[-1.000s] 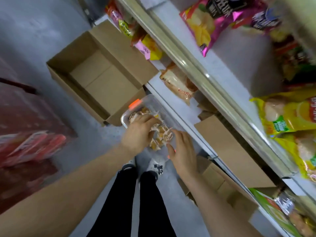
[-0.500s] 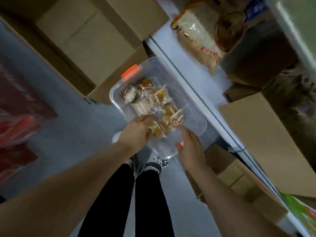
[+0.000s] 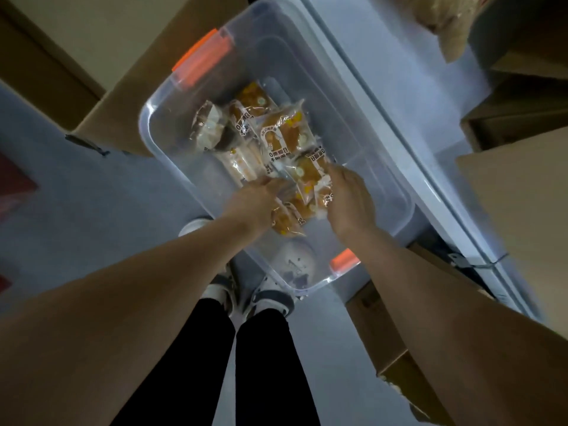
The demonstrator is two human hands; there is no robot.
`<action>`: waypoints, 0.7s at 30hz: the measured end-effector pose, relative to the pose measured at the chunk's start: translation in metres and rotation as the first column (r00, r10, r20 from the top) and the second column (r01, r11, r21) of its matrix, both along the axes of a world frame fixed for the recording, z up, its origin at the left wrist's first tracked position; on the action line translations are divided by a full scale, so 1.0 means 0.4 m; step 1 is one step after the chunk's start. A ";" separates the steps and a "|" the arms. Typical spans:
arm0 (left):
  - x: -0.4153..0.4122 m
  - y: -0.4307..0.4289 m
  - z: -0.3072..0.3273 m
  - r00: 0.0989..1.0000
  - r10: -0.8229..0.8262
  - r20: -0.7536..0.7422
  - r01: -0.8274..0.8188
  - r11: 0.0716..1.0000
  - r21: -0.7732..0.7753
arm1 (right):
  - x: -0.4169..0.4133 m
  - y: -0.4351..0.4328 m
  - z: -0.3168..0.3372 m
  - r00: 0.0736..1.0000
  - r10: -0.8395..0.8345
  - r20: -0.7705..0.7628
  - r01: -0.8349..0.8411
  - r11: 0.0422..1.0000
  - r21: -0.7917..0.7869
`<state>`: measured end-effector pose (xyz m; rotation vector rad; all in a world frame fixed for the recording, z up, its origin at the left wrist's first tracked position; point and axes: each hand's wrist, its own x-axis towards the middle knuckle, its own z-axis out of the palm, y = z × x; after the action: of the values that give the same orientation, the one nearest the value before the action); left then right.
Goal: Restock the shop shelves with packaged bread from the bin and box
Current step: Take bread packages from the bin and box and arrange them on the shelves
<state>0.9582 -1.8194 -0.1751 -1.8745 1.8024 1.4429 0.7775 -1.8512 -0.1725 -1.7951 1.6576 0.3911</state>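
A clear plastic bin [image 3: 390,192] with orange latches [image 3: 201,58] stands on the floor in front of my feet. Several small packets of bread [image 3: 281,135] in clear wrappers lie heaped in its middle. Both of my hands are inside the bin at the near side of the heap. My left hand [image 3: 252,202] grips packets from the left, its fingertips blurred among the wrappers. My right hand [image 3: 349,201] curls its fingers over packets from the right. A few packets are bunched between the two hands.
An open cardboard box [image 3: 101,35] stands behind the bin on the left. The white bottom shelf [image 3: 408,75] runs along the right, with a bagged loaf [image 3: 445,23] and brown cartons [image 3: 519,192] on it. Another carton [image 3: 396,348] sits by my right leg.
The view has dropped closer over the bin. My right hand moved from the bin's near rim into the heap. My left hand stays on the packets, and both hands now close on them.
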 end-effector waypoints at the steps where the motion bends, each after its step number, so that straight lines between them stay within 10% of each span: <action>1: -0.003 -0.003 -0.018 0.999 -0.034 0.006 0.034 0.999 0.025 | -0.003 -0.005 -0.022 0.999 0.041 -0.018 -0.041 0.999 -0.001; 13: -0.030 -0.022 -0.174 0.845 -0.524 0.110 0.513 0.851 0.112 | -0.037 -0.002 -0.181 0.821 0.452 -0.349 -0.491 0.870 -0.030; 21: -0.034 -0.028 -0.187 0.826 -0.537 0.170 0.522 0.843 0.127 | -0.032 -0.036 -0.183 0.709 0.564 -0.422 -0.614 0.789 0.022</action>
<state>0.9445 -1.8307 -0.2497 -1.2685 1.9248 1.0578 0.7648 -1.8655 -0.2456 -2.4597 1.3207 1.0365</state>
